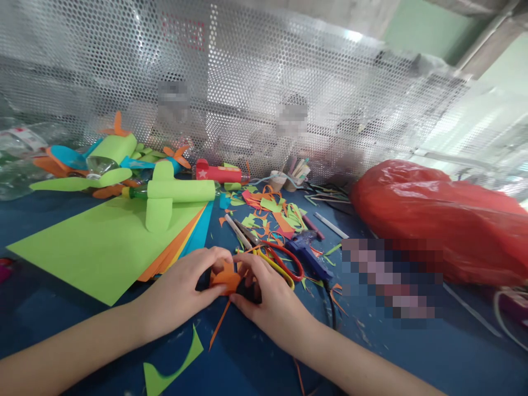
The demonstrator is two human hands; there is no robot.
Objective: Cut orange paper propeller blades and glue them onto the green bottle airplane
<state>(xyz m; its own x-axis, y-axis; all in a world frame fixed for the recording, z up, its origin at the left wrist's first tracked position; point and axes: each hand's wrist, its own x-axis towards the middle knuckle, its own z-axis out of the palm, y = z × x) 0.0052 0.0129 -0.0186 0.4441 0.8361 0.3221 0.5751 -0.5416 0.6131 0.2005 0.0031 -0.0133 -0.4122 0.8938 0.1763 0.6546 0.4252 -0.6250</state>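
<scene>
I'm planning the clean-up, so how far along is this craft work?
Looks done: the green winged model and red-wrapped bottle wear their coverings. In hand: a small orange piece, between the left hand and right hand. Probably left: finishing that piece, as it is still loose. The large green sheet lies flat; whether it's needed, I cannot tell.

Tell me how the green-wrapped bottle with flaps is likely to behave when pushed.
The bottle is probably light for its size, as clear plastic shows at its end. Its round body may start to roll, but the flaps sticking out would likely check it. They look thin, so they may bend.
</scene>
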